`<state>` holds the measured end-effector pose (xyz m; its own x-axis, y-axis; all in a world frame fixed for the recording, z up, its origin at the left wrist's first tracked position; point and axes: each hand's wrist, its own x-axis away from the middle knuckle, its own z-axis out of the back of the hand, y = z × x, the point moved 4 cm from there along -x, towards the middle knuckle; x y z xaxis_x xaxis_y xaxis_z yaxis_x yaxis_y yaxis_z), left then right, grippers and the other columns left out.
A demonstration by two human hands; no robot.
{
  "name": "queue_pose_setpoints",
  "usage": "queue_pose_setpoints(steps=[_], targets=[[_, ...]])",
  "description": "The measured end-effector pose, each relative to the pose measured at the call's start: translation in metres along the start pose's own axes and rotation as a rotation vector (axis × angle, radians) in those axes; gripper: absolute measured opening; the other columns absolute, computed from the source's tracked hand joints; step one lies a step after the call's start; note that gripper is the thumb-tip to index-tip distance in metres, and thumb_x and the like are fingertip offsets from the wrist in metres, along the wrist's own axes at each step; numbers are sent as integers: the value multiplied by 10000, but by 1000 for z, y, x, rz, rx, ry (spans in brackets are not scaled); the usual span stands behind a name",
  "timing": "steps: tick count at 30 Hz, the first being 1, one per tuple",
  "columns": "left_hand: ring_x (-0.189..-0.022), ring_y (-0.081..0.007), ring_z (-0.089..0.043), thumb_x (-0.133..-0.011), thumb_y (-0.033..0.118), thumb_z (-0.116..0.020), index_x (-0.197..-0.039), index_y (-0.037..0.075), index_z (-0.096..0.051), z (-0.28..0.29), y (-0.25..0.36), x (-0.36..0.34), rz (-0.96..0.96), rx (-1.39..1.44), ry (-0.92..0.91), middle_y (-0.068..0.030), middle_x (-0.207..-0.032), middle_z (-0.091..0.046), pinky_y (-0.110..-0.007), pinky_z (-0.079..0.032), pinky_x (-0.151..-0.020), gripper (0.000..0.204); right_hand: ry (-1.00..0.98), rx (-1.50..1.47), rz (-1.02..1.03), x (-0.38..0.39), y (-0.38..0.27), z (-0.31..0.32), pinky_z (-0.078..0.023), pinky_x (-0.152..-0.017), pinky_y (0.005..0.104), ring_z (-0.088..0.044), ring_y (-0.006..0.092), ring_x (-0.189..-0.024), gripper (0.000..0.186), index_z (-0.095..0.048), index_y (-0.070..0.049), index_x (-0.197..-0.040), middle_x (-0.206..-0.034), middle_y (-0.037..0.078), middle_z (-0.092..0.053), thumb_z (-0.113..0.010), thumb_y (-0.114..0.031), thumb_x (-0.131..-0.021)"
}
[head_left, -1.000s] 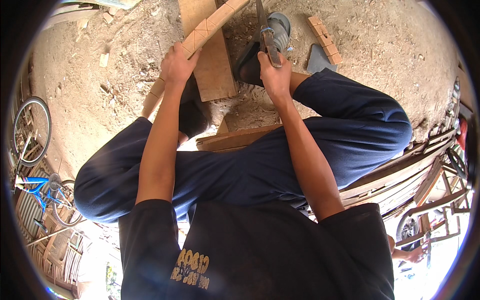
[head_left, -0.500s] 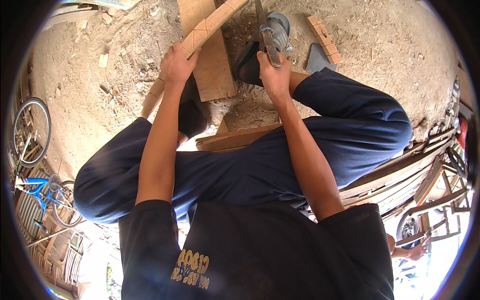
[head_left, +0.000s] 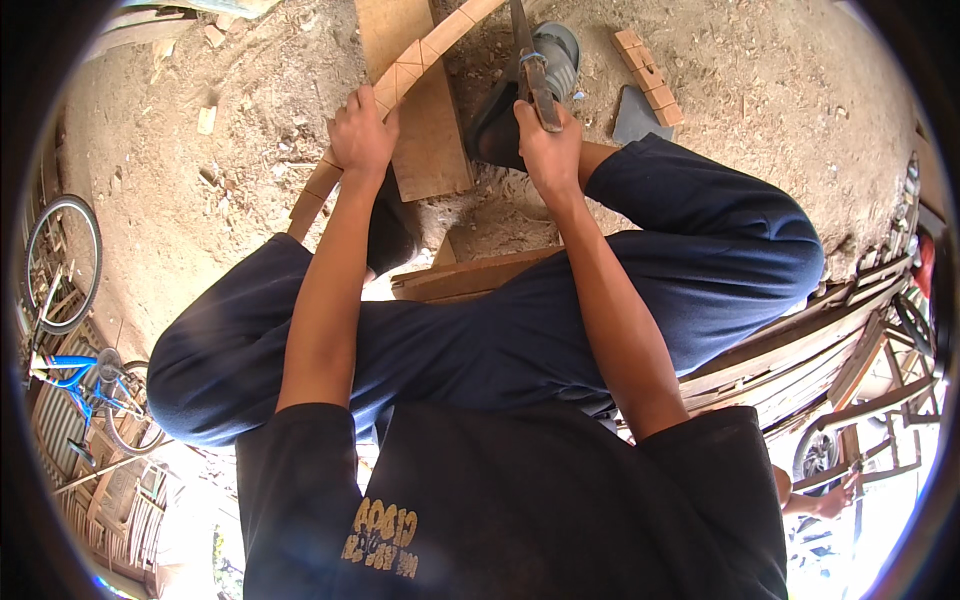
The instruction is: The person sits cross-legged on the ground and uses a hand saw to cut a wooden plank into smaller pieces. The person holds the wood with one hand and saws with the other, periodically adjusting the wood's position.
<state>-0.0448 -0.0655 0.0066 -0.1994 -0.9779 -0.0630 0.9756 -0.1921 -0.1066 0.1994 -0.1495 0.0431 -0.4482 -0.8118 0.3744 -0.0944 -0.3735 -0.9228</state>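
My left hand (head_left: 362,135) grips a long wooden strip (head_left: 422,55) marked with crossing lines, angled from lower left to upper right over a flat board (head_left: 427,160). My right hand (head_left: 545,140) is closed round a long, narrow, dark blade tool (head_left: 536,80) with a blue band round it, pointing away from me beside a grey sandal (head_left: 560,62). On the dirt to the right lie a short notched wooden piece (head_left: 648,78) and a flat grey piece (head_left: 637,117). A plank (head_left: 470,275) shows just beyond my lap.
Dirt floor with scraps (head_left: 200,150) surrounds me. A blue bicycle (head_left: 70,375) is at far left. Stacked planks (head_left: 780,360) and a wheel (head_left: 818,455) are at right. Another person's hand (head_left: 830,505) shows at the lower right.
My left hand has shifted slightly to the right, and the strip's angle and position changed a little with it. My right hand and the tool are nearly still.
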Motion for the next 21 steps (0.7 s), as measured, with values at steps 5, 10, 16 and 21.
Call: queue_pose_setpoints(steps=[5, 10, 16, 21], targets=[[-841, -307, -680, -822, 432, -756, -1075, 95, -538, 1, 1, 1, 1, 11, 14, -107, -978, -670, -442, -527, -748, 474, 1, -11, -6, 0, 2, 0, -367, -456, 266, -464, 69, -483, 262, -547, -53, -727, -578, -28, -486, -671, -209, -897], [-850, -313, -679, -804, 383, -779, -1110, 90, -544, 2, 1, 1, -2, 38, 35, -113, -1002, -672, -443, -528, -760, 484, -2, 12, 16, -2, 6, 1, -368, -458, 268, -465, 70, -486, 254, -549, -53, -737, -580, -25, -487, -669, -209, -898], [-850, -315, -679, -801, 376, -781, -1119, 91, -541, 1, 1, 2, -2, 35, 9, -114, -998, -671, -444, -528, -757, 490, 14, -17, -48, 4, -8, -1, -393, -539, 315, -445, 70, -596, 279, -527, -6, -676, -593, -13, -477, -639, -173, -869], [-841, -314, -680, -799, 383, -782, -1119, 92, -538, 0, 0, 1, -1, 39, 13, -114, -993, -667, -447, -528, -753, 497, 9, -22, -59, 4, -9, -1, -385, -526, 312, -446, 66, -584, 278, -529, -9, -675, -594, -21, -482, -638, -173, -873]])
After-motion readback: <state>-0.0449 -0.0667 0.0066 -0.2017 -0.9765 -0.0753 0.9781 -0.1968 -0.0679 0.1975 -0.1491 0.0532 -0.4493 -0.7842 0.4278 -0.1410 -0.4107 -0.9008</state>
